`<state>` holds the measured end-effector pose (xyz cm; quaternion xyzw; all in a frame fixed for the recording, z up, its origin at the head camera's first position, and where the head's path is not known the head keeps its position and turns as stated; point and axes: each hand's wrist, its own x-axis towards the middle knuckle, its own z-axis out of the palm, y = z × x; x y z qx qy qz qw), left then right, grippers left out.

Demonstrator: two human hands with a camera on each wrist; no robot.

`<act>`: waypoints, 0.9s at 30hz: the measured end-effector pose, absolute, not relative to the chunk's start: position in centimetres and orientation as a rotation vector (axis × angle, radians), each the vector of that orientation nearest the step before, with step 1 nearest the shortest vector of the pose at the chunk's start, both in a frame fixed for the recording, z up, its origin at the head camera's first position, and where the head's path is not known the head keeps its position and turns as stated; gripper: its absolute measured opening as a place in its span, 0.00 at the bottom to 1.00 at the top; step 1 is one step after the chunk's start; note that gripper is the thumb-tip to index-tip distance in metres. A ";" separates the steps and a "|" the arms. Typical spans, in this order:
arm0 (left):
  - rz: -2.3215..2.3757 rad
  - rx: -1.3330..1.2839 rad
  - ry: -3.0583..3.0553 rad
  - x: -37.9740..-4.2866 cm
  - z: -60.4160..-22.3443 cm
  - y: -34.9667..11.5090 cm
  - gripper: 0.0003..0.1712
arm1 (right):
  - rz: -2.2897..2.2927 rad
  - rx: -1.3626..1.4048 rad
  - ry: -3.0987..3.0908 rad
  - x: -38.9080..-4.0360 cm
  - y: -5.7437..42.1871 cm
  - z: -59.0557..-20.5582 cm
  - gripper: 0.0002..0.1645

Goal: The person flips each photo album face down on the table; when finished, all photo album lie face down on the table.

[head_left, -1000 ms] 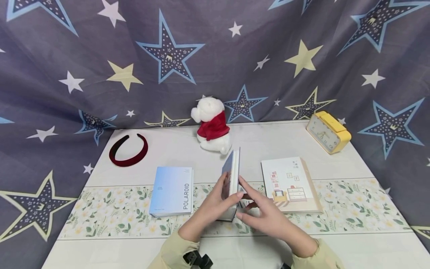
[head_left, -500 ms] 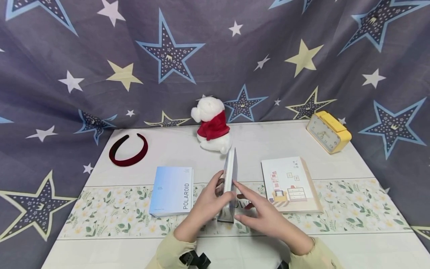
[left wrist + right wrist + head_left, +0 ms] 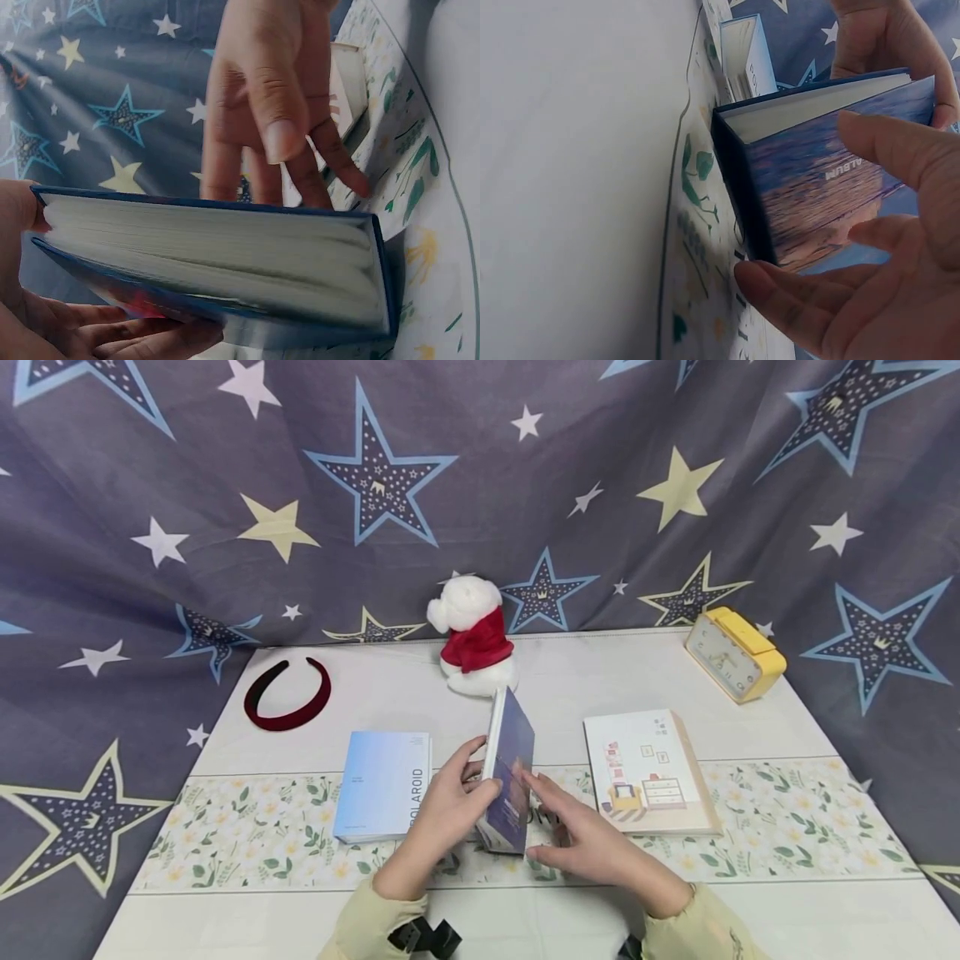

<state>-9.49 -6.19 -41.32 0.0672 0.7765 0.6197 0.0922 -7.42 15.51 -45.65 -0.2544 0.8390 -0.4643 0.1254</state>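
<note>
A photo album [image 3: 509, 777] with a dark blue cover stands on edge mid-table in the head view. My left hand [image 3: 452, 793] grips its left side, thumb near the page edge. In the left wrist view the album's pages [image 3: 217, 251] show between slightly parted covers. My right hand [image 3: 592, 835] has its fingers extended against the right-facing cover. Through the right wrist view, "ALBUM" is readable on the cover [image 3: 840, 191], and the right hand [image 3: 877, 277] spreads over it. Much of the left fingers is hidden behind the album.
A light blue "POLAROID" album [image 3: 378, 785] lies left; an album with a room drawing [image 3: 645, 772] lies right. Behind are a dark red headband [image 3: 292, 720], a white plush toy in red [image 3: 476, 639] and a yellow clock [image 3: 735, 656]. A starry curtain [image 3: 465, 460] hangs behind.
The album has turned, so its right-facing cover now shows instead of its left-facing one. My left hand has shifted left with it; the right fingers have followed slightly onto the cover.
</note>
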 end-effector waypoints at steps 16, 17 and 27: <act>2.078 0.091 2.157 -9.6 -41.8 -7.0 0.31 | -1.324 -0.495 2.483 -7.7 15.4 -45.7 0.68; 2.081 0.080 2.157 -9.6 -41.9 -7.0 0.31 | -1.322 -0.484 2.488 -7.7 15.5 -45.7 0.69; 2.137 0.068 2.064 -9.5 -43.0 -7.3 0.28 | -1.253 -0.374 2.543 -7.8 15.6 -45.8 0.71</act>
